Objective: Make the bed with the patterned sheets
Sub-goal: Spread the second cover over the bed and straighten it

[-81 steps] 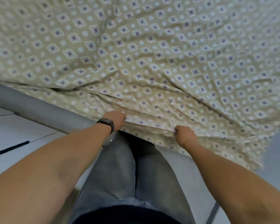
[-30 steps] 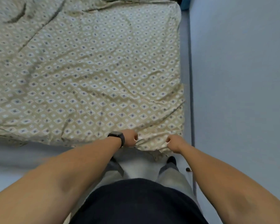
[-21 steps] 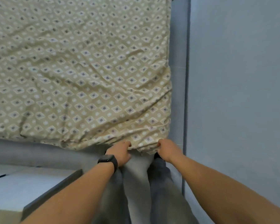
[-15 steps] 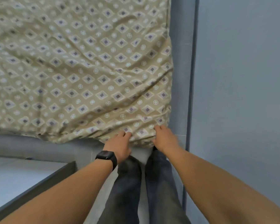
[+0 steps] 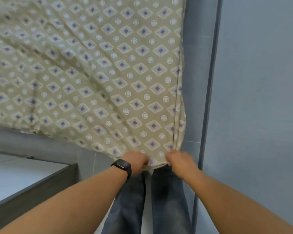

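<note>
Gripping the patterned sheet's (image 5: 108, 78) near corner, left hand (image 5: 137, 161) and right hand (image 5: 179, 160) both pinch fabric.

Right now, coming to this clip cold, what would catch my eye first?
The patterned sheet, tan with purple diamonds and pale rings, fills most of the upper frame. At its near right corner, both hands grip the hem: the left hand, with a black smartwatch on its wrist, and the right hand close beside it. A grey-blue bed frame runs along the sheet's right edge, against the wall.
</note>
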Motion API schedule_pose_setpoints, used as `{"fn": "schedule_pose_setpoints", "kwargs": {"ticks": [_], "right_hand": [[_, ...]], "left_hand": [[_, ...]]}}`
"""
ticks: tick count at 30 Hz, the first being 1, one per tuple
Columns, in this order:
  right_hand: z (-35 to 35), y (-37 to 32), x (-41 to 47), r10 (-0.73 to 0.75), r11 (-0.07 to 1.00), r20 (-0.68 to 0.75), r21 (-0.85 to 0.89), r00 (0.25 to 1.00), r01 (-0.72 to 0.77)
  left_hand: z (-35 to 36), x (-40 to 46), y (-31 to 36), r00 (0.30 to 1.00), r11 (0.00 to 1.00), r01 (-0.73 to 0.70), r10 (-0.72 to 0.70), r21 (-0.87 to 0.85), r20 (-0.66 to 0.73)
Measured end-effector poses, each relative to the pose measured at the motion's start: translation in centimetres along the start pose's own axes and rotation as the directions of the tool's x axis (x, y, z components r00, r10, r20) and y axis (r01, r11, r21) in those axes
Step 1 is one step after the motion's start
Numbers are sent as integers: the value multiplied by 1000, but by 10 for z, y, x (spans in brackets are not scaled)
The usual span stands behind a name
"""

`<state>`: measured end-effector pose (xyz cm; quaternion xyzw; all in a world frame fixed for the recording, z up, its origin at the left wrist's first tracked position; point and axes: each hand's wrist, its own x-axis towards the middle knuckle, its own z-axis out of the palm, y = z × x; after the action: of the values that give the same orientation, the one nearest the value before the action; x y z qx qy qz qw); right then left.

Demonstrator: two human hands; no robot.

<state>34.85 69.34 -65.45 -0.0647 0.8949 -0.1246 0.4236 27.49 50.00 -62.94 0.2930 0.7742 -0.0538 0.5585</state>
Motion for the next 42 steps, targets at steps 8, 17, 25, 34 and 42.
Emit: {"fn": "schedule_pose_setpoints", "kwargs": {"ticks": [8, 17, 25, 34, 42], "right_hand": [[-14, 13, 8, 175, 954, -122, 268, 977, -137], [-55, -20, -53, 287, 746, -82, 644, 954, -169], [-136, -65, -88, 253, 829, -255, 555, 933, -73], [-158, -134, -133, 231, 903, -351, 425, 907, -66], [-186, -262, -236, 238, 870, -408, 492, 881, -6]], "left_hand": [[-9, 19, 14, 945, 986, -4, -52, -169, -324], [-41, -46, 23, 949, 880, 118, -236, -459, -208], [-63, -115, 42, 892, 876, 8, -225, -483, -392], [-38, -213, -22, 918, 859, -68, -145, -508, -369], [-58, -386, -46, 777, 836, -237, -143, -495, -613]]}}
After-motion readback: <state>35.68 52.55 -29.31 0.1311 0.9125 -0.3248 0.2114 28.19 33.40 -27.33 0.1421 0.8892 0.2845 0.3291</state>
